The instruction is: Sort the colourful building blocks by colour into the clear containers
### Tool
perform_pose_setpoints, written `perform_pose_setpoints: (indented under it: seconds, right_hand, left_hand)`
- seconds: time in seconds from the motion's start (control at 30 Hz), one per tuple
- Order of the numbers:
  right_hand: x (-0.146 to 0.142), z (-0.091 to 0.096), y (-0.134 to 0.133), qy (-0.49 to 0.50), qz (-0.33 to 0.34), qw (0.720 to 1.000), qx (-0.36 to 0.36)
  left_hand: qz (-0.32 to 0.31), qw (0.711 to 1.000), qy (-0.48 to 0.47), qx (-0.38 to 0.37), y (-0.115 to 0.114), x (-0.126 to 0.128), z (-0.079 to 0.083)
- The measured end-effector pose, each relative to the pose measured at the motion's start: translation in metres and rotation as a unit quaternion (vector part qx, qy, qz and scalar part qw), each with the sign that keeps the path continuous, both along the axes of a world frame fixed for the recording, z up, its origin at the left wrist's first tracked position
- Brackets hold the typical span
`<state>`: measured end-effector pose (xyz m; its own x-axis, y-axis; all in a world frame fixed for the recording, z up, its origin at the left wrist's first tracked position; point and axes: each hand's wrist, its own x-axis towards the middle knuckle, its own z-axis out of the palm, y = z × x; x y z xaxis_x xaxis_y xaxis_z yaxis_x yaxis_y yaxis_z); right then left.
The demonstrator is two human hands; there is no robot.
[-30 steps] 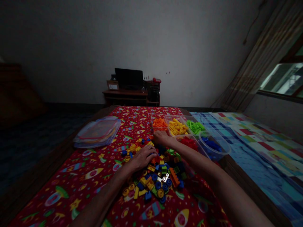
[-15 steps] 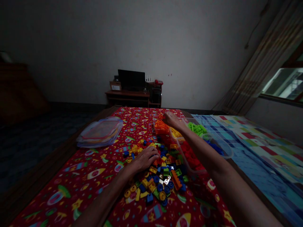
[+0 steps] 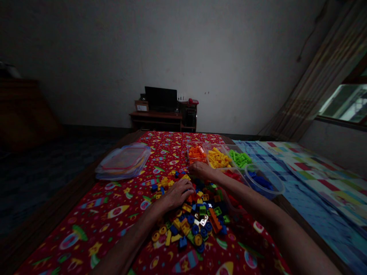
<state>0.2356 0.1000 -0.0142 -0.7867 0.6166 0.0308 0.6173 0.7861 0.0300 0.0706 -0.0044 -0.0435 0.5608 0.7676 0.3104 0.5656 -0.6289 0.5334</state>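
Observation:
A heap of mixed coloured toy bricks (image 3: 197, 219) lies on a red patterned cloth (image 3: 114, 214). My left hand (image 3: 176, 194) rests on the heap's left side with its fingers curled over bricks. My right hand (image 3: 200, 170) is at the heap's far edge, fingers bent down among the bricks; what they hold, if anything, is hidden. Behind it stand clear tubs of sorted bricks: orange (image 3: 195, 152), yellow (image 3: 218, 158), green (image 3: 240, 158), red (image 3: 233, 176) and a round one with blue (image 3: 262, 181).
A stack of clear lids (image 3: 124, 161) lies at the far left of the cloth. A checked blue mat (image 3: 309, 179) lies to the right. A low desk with a dark monitor (image 3: 161, 100) stands against the far wall. A curtain (image 3: 321, 72) hangs at the right.
My right hand reached out over the orange tub, then came back to the far edge of the heap. My left hand stayed on the heap.

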Motion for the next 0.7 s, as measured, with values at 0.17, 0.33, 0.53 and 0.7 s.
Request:
perform_pose_setpoints:
  seconds: [0.17,0.33,0.53,0.7]
  right_hand:
    - [0.003,-0.003,-0.002,-0.046,0.008,0.998,-0.033]
    - [0.016,0.004,-0.005,-0.064,0.016,0.997,-0.051]
    - [0.025,0.020,-0.015,-0.028,0.029,0.998,-0.037]
    - [0.031,0.022,-0.021,-0.014,-0.041,0.999,-0.014]
  left_hand:
    - [0.001,1.000,-0.001,-0.003,0.000,0.001,0.001]
    - [-0.002,1.000,-0.008,-0.003,0.000,0.000,0.001]
    - [0.039,0.998,-0.046,-0.003,0.005,-0.008,0.017]
    - [0.172,0.978,-0.051,0.111,0.026,-0.040,0.006]
